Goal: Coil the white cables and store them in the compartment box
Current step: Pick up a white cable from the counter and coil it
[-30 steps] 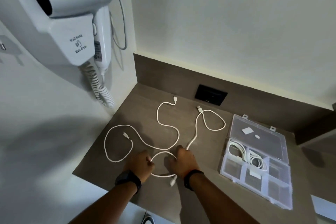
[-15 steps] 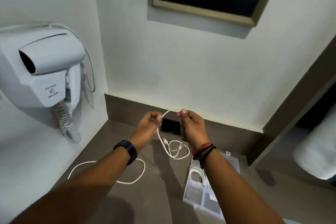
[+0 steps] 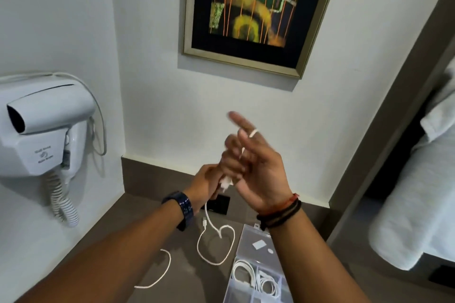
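Observation:
Both hands are raised in front of the wall with one white cable (image 3: 213,228) between them. My right hand (image 3: 256,167) has its fingers spread, and a turn of the cable lies over its index finger. My left hand (image 3: 206,183) pinches the cable just below, beside the right palm. The rest of that cable hangs down and loops on the brown counter (image 3: 187,268). Another white cable (image 3: 161,274) lies on the counter under my left forearm. The clear compartment box (image 3: 256,241) stands open at the lower right, with coiled white cables (image 3: 258,278) in two compartments.
A white wall-mounted hair dryer (image 3: 41,128) with a curly cord hangs at the left. A framed picture (image 3: 256,7) is on the wall ahead. A black socket plate (image 3: 220,204) sits in the counter's back panel. White towels (image 3: 418,204) lie at the right.
The hands rose from the counter with the cable. The right hand went from pinching to spread fingers with the cable wound over them. The view tilted up toward the wall.

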Tool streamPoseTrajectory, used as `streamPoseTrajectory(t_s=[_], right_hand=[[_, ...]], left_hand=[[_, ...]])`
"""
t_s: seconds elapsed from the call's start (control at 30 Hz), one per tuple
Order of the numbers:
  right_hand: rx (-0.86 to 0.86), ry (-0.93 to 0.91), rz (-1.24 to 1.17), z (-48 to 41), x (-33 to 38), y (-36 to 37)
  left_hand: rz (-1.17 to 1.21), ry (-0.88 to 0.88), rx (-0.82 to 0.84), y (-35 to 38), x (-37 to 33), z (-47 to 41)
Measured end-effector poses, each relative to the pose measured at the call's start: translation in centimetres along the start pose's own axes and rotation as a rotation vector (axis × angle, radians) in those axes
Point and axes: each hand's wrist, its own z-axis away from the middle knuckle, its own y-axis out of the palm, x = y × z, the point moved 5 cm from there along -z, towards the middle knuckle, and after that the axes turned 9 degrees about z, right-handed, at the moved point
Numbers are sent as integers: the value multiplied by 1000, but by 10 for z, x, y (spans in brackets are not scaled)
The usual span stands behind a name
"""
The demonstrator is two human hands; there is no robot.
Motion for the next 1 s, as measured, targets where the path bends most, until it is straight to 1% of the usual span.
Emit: streamPoseTrajectory(t_s=[0.03,0.07,0.1,0.13,0.17,0.2,0.23,0.27,0.3,0.33,0.37,0.4,0.43,0.47,0.5,0.53,0.57,0.6,0.63,0.67,0.7,0.73,0.77,0.8,0.83,0.87,0.9,0.93,1.0], right_hand=[[-196,-127,59,-3,10,-11],[-409,-262,198,-1,20,-25],[-631,-375,417,5,31,-38],[-835,-453,705,13,40,-48],[-952,-456,1054,17,46,-52],[-968,-380,1418,18,45,-55],[-851,-216,1756,15,35,-61],[-655,-7,1951,13,19,-67],[-449,207,1981,14,3,-70],[-249,380,1846,19,-12,-68],[-82,482,1593,23,-24,-59],[57,515,1298,27,-32,-46],[165,499,991,29,-33,-31],[229,440,696,29,-25,-16],[251,336,446,26,-11,-3],[225,191,253,21,6,5],[141,29,130,15,23,7],[-3,-132,105,10,37,3],[-203,-284,209,9,51,-5],[-453,-418,445,10,62,-17],[-707,-518,772,14,72,-29],[-884,-550,1151,18,76,-36],[-926,-519,1553,17,74,-38],[-851,-416,1912,14,64,-42],[-715,-250,2136,12,49,-48],[-586,-73,2209,12,35,-54],[-498,78,2175,13,24,-60],[-441,191,2092,14,16,-64],[-330,336,1885,13,8,-63]], left_hand=[[-49,25,14,2,-1,1],[-110,63,28,3,-3,3],[-161,111,44,2,-6,5],[-206,163,55,1,-10,7],[-244,212,48,-1,-14,9],[-279,257,29,-5,-19,10],[-310,297,0,-8,-25,9],[-334,332,-29,-12,-31,6],[-359,359,-64,-17,-37,3],[-377,368,-100,-22,-42,0],[-386,369,-133,-27,-46,-4],[-387,361,-156,-31,-47,-8],[-375,340,-149,-32,-46,-10],[-343,307,-116,-30,-43,-10],[-293,274,-69,-26,-39,-9],[-248,252,-20,-19,-35,-7],[-239,250,20,-14,-32,-3],[-281,269,43,-9,-31,0],[-336,296,61,-4,-31,3],[-385,330,72,-1,-33,5],[-417,369,77,2,-37,7],[-442,417,73,4,-44,9],[-457,467,59,3,-52,9],[-469,510,32,2,-61,8],[-477,540,3,0,-70,6],[-488,559,-20,-2,-77,3],[-500,567,-33,-4,-82,0],[-511,559,-38,-5,-84,-3],[-512,528,-57,-7,-85,-7]])
